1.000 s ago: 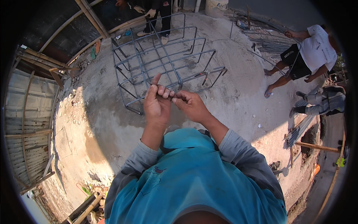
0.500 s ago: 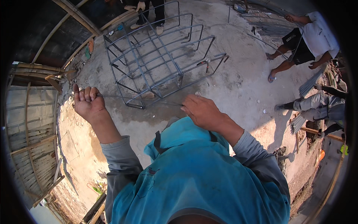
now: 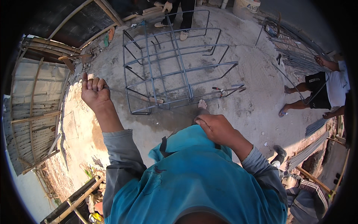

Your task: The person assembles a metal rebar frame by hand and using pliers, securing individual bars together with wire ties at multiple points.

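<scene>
My left hand (image 3: pixel 95 91) is raised at the left with its fingers curled and the thumb sticking up, closed on thin dark tie wire (image 3: pixel 118 91). The strands run faintly across toward my right hand (image 3: pixel 218 128), which is closed in a fist in front of my blue-clad chest. Its fingertips are turned away, but the wire leads to them. Beyond my hands a cage of bent rebar (image 3: pixel 181 59) lies on the ground. A small tool with red and dark parts (image 3: pixel 221 91) rests at its near right corner. My bare foot (image 3: pixel 202 104) shows beside the cage.
At the far side a person's gloved hand (image 3: pixel 167 6) touches the cage. To the right stands a person in black shorts (image 3: pixel 317 87), holding a bar, near stacked rebar (image 3: pixel 298 56). Another person in grey (image 3: pixel 307 203) is at lower right. A bamboo-framed wall (image 3: pixel 39 108) borders the left.
The view has shifted, so the cage sits farther right. My right hand is lower and farther right, while my left stays raised. My bare foot now shows more clearly.
</scene>
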{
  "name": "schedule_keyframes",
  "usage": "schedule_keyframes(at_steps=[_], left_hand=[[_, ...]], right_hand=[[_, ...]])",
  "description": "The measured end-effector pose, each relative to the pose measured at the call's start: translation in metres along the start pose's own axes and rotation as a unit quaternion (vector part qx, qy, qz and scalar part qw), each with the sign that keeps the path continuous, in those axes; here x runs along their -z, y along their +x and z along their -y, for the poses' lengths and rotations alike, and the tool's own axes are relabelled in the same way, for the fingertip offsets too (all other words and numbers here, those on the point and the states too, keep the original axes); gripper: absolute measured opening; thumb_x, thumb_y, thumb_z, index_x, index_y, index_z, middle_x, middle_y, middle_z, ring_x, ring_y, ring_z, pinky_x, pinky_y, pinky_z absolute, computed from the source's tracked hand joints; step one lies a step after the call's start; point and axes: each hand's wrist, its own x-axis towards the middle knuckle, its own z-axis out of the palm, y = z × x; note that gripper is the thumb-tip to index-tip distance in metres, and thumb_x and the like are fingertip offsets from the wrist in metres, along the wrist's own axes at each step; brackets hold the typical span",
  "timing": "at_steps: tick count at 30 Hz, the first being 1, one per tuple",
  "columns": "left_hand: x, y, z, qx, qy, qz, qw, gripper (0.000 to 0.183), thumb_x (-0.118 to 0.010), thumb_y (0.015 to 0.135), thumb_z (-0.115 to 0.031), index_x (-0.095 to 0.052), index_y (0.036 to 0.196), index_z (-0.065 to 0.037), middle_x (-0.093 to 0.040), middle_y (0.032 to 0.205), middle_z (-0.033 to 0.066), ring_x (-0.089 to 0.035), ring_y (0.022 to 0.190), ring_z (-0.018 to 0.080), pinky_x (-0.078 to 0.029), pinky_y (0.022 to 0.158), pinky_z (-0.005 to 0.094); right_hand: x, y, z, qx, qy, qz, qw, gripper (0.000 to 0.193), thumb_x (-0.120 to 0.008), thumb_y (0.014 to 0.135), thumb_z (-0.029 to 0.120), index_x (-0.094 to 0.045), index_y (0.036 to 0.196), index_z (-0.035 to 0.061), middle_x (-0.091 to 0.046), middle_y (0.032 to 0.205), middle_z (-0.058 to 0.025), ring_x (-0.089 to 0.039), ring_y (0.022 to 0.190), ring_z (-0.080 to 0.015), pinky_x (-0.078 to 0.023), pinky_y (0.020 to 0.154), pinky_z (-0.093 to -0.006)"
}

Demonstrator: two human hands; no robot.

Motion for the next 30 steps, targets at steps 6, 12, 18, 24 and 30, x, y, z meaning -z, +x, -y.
schedule_keyframes(at_steps=[6,12,18,24,30], left_hand=[[-0.010,0.021,0.062,-0.006,0.060,-0.096,0.994,0.026,-0.040,0.099,-0.013,-0.054,0.117,-0.002,-0.026,0.061,-0.0051,-0.022,0.046,0.0072,-0.025,0.039,0.0237],[0.001,0.032,0.113,0.004,0.115,-0.206,0.972,0.030,-0.039,0.098,-0.012,-0.050,0.124,-0.001,-0.027,0.065,-0.0031,-0.024,0.048,0.0077,-0.025,0.040,0.0234],[0.034,0.039,0.156,0.047,0.142,-0.260,0.954,0.030,-0.040,0.096,-0.011,-0.050,0.122,0.000,-0.031,0.068,-0.0016,-0.028,0.049,0.0084,-0.026,0.041,0.0245],[0.038,-0.002,0.249,0.146,0.291,-0.208,0.922,0.024,-0.041,0.098,-0.012,-0.057,0.109,0.002,-0.036,0.065,-0.0023,-0.030,0.049,0.0082,-0.027,0.042,0.0254],[0.056,-0.097,0.337,0.342,0.220,-0.225,0.886,0.021,-0.043,0.099,-0.016,-0.056,0.101,0.000,-0.034,0.066,-0.0027,-0.031,0.052,0.0090,-0.029,0.047,0.0266]], right_hand=[[0.084,0.040,-0.020,-0.146,0.278,0.188,0.931,0.030,-0.050,0.101,0.023,-0.065,0.110,-0.0012,-0.048,0.062,-0.0018,-0.044,0.057,-0.0062,-0.039,0.054,-0.0264],[0.125,0.063,-0.036,-0.223,0.490,0.249,0.805,0.027,-0.051,0.101,0.021,-0.066,0.111,0.0001,-0.050,0.060,-0.0023,-0.048,0.054,-0.0086,-0.042,0.053,-0.0283],[0.113,0.052,-0.077,-0.088,0.231,0.224,0.943,0.022,-0.054,0.098,0.019,-0.064,0.103,-0.0002,-0.063,0.067,-0.0089,-0.058,0.059,-0.0144,-0.047,0.059,-0.0321],[0.112,0.016,-0.165,-0.203,0.169,0.279,0.923,0.028,-0.053,0.099,0.020,-0.060,0.120,0.0033,-0.064,0.075,-0.0093,-0.063,0.069,-0.0195,-0.051,0.071,-0.0327],[-0.020,0.087,-0.162,-0.312,0.328,0.096,0.886,0.034,-0.048,0.101,0.019,-0.056,0.127,-0.0011,-0.063,0.079,-0.0061,-0.056,0.068,-0.0116,-0.048,0.067,-0.0292]])
